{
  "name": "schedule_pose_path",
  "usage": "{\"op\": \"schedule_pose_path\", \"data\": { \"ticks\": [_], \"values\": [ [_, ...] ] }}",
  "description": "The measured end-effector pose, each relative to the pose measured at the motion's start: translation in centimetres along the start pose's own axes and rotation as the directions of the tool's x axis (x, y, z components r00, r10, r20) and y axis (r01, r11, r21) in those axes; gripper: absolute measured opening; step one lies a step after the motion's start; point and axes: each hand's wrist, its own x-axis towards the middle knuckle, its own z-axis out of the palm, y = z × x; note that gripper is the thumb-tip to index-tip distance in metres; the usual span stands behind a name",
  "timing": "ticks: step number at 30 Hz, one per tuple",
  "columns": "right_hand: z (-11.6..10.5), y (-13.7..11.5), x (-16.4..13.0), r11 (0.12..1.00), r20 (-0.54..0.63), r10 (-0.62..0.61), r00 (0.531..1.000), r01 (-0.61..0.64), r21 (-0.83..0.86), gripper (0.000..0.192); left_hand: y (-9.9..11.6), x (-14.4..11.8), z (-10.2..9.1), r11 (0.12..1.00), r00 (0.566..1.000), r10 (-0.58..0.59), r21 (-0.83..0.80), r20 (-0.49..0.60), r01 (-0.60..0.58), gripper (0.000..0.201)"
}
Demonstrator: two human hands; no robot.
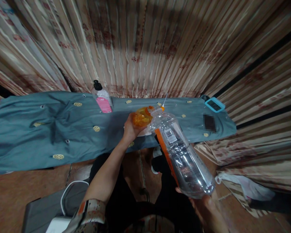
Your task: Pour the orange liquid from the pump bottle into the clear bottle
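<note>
While the large clear bottle [184, 158] slants over the blue cloth's [75, 129] front edge, neck right by the amber container [142, 117], I've got left hand [130, 129] gripping the container, right hand [205, 205] gripping the bottle's base; pink-labelled pump bottle [103, 101] left, blue-framed device [214, 104] right.

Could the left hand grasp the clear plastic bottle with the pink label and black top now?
Probably not: the left hand holds a translucent orange container, though only teal patterned cloth lies between hand and pink-labelled bottle.
</note>
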Motion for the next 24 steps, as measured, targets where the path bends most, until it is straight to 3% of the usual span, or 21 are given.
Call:
{"op": "schedule_pose_path", "data": {
  "ticks": [6, 10, 24],
  "values": [
    [0.09, 0.04, 0.01, 0.999, -0.046, 0.018, 0.999, -0.016, 0.041, 0.065, -0.23, 0.07, 0.06, 0.999, 1.0, 0.012, 0.041, -0.012, -0.011, 0.069],
    [0.29, -0.1, 0.09, 1.0, -0.034, 0.021, 0.999, -0.02, 0.018, 0.075, -0.11, -0.01, -0.14, 0.999, 1.0, 0.009, 0.053, -0.004, -0.009, 0.068],
    [0.31, -0.07, 0.4, 1.0, -0.019, -0.007, 1.0, 0.007, -0.005, 0.073, 0.31, -0.01, -0.31, 1.0, 1.0, 0.011, 0.023, 0.004, -0.011, 0.069]
  ]
}}
